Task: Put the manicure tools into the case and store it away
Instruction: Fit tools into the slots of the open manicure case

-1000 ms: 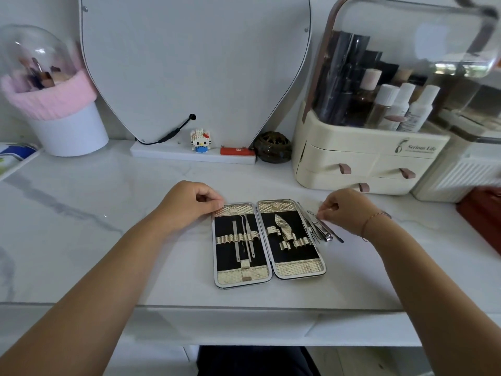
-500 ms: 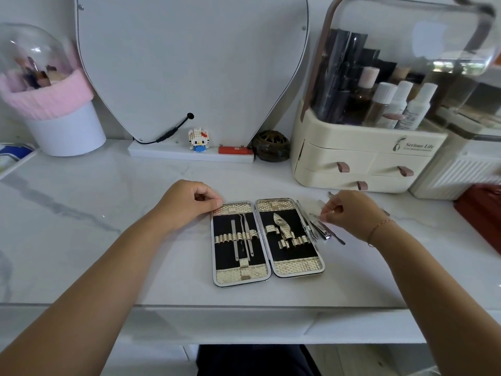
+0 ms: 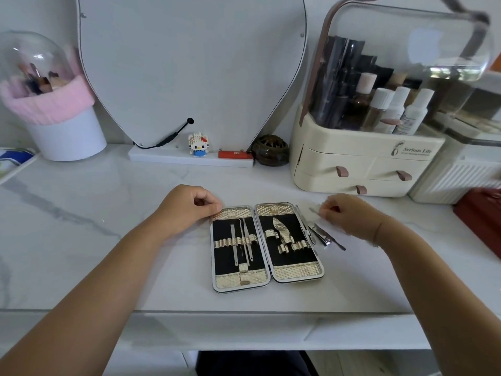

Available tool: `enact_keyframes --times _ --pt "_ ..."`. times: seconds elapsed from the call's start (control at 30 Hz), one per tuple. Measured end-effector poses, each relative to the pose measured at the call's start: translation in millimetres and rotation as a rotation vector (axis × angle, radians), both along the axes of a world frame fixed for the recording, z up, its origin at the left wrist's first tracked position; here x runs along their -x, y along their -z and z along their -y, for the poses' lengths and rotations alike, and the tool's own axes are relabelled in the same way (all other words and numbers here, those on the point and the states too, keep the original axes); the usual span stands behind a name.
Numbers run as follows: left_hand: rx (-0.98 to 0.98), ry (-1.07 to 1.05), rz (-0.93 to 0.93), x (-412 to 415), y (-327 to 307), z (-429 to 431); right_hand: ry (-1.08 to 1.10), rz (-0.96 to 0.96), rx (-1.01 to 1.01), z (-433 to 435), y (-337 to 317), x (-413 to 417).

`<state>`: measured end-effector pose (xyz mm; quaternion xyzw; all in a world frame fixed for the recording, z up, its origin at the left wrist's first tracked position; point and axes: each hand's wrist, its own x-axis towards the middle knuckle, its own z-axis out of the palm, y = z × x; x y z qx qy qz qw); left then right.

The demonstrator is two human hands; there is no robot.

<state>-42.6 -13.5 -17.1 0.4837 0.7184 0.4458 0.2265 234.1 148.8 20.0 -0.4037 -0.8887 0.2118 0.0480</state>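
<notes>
The gold-and-black manicure case (image 3: 267, 278) lies open flat on the white marble counter. Thin metal tools (image 3: 244, 241) sit in the loops of its left half; a pointed tool (image 3: 282, 230) sits in the right half. Loose tools, among them a nail clipper (image 3: 322, 236), lie on the counter just right of the case. My left hand (image 3: 187, 206) rests curled against the case's top left corner. My right hand (image 3: 347, 214) hovers above the loose tools, fingers pinched on a small metal tool (image 3: 314, 210) that is blurred.
A cream cosmetics organiser (image 3: 360, 161) with drawers and a clear lid stands at the back right. A heart-shaped mirror (image 3: 189, 63) with a small figurine (image 3: 198, 144) stands at the back, a pink-rimmed brush holder (image 3: 58, 115) at the far left. A red box (image 3: 482, 215) lies at the right edge.
My right hand has lifted slightly up and away from the loose tools, with a small tool pinched in its fingers. My left hand has stayed at the case's corner.
</notes>
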Motion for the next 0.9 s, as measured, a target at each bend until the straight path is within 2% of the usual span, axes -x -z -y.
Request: enact_keyframes --times 0.13,0.27,0.33,0.4,0.5,0.67,0.9 --pt "0.006 -0.002 -0.015 0.9 1.1 -0.7 0.104 -0.315 0.096 -3.6 -5.6 5.7" --pt "0.009 -0.002 -0.027 0.5 0.2 -0.5 0.126 -0.599 0.416 2.8 -9.7 24.4" --pt "0.001 -0.003 -0.014 -0.9 -0.5 0.1 0.076 -0.673 0.524 14.5 -13.6 40.5" --pt "-0.011 0.000 -0.001 -2.8 -1.3 1.2 0.014 -0.681 0.590 26.7 -14.0 60.6" --pt "-0.004 0.000 -0.026 -3.3 -3.1 1.4 -0.066 -0.640 0.584 44.4 -10.2 91.7" --pt "0.005 0.005 -0.067 -0.8 -3.2 -0.4 -0.040 -0.626 0.572 60.1 2.1 119.4" --pt "0.005 0.006 -0.072 -0.9 -4.4 1.2 -0.018 -0.571 0.456 65.5 6.2 126.2"
